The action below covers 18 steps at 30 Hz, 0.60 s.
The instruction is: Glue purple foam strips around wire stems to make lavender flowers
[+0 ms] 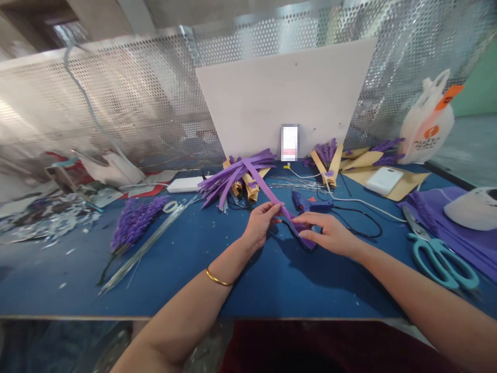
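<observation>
A long purple strip (261, 182) slants down from the pile of purple strips (225, 178) toward my hands above the blue table. My left hand (261, 221) pinches it between thumb and fingers. Just to the right, my right hand (324, 233) grips the strip's lower end, which looks folded or wider there. A dark, thin line runs under the strip; I cannot make out what it is. Behind my right hand lies a blue glue gun (310, 202) with a black cord.
Teal-handled scissors (442, 256) and folded purple sheets (438, 207) lie at the right. Purple flower sprigs (137, 223) and a bundle of thin wires (151, 246) are on the left. A phone (290, 142) leans on the white board (285, 93). A white power bank (384, 180) rests on brown paper.
</observation>
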Each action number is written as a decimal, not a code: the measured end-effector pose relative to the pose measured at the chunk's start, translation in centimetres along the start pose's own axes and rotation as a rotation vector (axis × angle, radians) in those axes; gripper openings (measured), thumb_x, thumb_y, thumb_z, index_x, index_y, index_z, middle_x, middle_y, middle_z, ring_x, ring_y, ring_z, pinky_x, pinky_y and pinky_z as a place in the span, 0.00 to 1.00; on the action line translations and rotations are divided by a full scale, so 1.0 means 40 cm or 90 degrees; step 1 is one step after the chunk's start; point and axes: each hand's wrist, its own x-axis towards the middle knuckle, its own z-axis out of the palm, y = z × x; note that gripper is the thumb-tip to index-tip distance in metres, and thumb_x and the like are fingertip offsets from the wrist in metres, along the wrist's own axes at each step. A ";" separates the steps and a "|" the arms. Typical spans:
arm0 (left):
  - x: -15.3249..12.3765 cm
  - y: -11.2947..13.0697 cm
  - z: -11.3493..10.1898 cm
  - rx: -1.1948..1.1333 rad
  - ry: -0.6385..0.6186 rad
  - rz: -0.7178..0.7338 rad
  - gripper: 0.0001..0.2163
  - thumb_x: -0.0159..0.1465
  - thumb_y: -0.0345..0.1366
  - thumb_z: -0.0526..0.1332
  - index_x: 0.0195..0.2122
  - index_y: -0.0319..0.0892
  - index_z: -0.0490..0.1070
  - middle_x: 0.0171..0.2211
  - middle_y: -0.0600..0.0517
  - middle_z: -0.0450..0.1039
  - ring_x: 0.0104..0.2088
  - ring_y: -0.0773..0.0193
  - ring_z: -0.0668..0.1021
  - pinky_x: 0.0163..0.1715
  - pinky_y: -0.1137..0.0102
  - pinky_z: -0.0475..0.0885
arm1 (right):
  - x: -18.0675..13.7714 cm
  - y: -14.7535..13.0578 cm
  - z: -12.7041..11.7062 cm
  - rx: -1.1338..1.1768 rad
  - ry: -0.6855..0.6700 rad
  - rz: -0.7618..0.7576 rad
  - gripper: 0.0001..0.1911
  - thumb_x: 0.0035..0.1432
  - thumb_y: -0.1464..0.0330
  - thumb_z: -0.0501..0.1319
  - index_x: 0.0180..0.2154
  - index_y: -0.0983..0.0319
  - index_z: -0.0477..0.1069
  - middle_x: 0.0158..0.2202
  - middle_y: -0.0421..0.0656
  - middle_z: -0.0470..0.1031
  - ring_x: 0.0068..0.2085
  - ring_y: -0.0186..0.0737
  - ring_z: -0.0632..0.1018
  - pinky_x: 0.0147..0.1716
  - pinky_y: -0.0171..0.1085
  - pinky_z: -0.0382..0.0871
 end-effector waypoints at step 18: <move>-0.010 -0.006 -0.003 -0.090 -0.006 -0.111 0.10 0.54 0.41 0.67 0.31 0.39 0.76 0.27 0.52 0.73 0.27 0.69 0.75 0.28 0.74 0.69 | 0.000 0.002 -0.020 0.055 -0.088 -0.020 0.18 0.58 0.60 0.59 0.49 0.58 0.73 0.43 0.44 0.76 0.43 0.40 0.76 0.44 0.39 0.70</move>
